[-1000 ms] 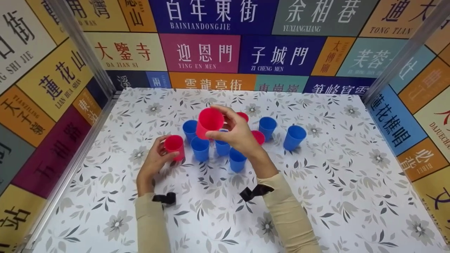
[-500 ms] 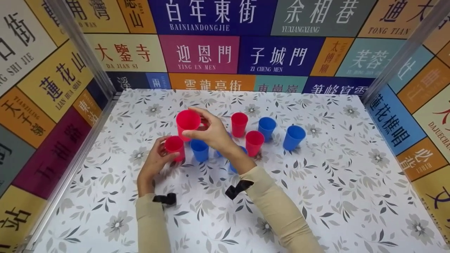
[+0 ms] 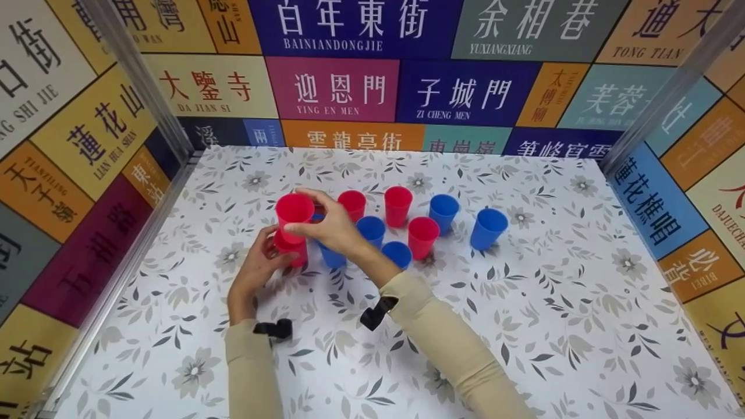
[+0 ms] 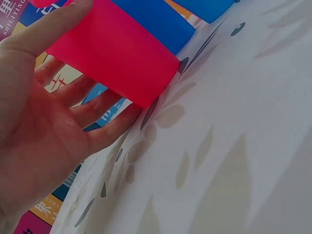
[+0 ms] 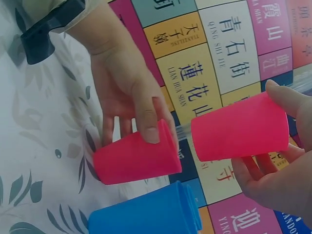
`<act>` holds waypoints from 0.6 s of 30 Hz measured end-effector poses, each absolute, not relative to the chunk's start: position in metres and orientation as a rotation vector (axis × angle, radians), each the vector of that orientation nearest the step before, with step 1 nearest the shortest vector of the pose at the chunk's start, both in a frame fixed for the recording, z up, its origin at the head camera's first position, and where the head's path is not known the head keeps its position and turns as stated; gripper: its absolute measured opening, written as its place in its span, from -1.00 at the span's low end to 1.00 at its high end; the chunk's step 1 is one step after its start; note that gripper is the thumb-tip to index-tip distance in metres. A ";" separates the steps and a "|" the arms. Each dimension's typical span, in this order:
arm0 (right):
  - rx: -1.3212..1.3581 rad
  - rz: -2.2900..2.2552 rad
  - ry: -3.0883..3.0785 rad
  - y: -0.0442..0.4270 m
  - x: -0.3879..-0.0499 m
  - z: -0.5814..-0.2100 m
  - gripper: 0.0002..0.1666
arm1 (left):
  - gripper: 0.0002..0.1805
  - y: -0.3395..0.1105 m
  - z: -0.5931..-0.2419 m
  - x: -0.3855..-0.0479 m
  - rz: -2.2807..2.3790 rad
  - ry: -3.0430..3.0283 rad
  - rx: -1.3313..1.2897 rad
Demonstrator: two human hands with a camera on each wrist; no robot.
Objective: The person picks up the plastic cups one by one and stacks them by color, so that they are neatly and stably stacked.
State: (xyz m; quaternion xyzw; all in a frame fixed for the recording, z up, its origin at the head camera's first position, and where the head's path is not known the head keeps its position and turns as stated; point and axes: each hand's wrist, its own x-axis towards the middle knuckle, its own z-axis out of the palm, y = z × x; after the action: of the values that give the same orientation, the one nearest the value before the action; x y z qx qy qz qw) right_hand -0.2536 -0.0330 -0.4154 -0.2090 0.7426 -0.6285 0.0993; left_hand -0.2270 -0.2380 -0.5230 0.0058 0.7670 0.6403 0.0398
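Observation:
My right hand [image 3: 336,227] grips a red plastic cup [image 3: 294,209] by its side, mouth up. In the right wrist view this held cup [image 5: 241,127] hangs just above the mouth of a second red cup [image 5: 139,158], a small gap between them. That lower cup [image 3: 294,254] stands upright on the table, and my left hand [image 3: 254,267] holds it from the left. The left wrist view shows thumb and fingers around its red wall [image 4: 117,53]. Close beside it stands a blue cup [image 3: 333,256], partly covered by my right hand; another blue cup behind is mostly hidden.
To the right stand several upright cups: red cups [image 3: 352,203] [image 3: 398,206] [image 3: 423,237] and blue cups [image 3: 371,230] [image 3: 397,255] [image 3: 444,212] [image 3: 489,228]. The table [image 3: 349,361] has a leaf-patterned cover. Panels with printed writing [image 3: 332,87] enclose its back and sides.
My right hand has carried its red cup leftward from over the blue cups to above the left-hand cup. Red cups it was covering now show. My left hand has stayed in place.

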 end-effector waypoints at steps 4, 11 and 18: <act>-0.601 -1.855 2.212 -0.038 -0.254 -0.423 -0.17 | -0.19 -0.238 -0.523 -0.227 1.953 2.355 -0.005; -0.562 -1.798 2.245 -0.042 -0.255 -0.430 -0.15 | -0.20 -0.237 -0.524 -0.227 1.955 2.369 0.015; -0.553 -1.666 2.365 -0.053 -0.259 -0.429 -0.10 | -0.22 -0.237 -0.524 -0.227 1.964 2.379 0.021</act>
State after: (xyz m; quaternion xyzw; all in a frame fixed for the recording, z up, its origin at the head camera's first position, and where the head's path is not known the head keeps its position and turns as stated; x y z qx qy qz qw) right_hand -0.2586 -0.0532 -0.4287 -0.1868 0.7990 -0.5631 0.0981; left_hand -0.2268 -0.2367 -0.5242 0.0067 0.7709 0.6363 0.0283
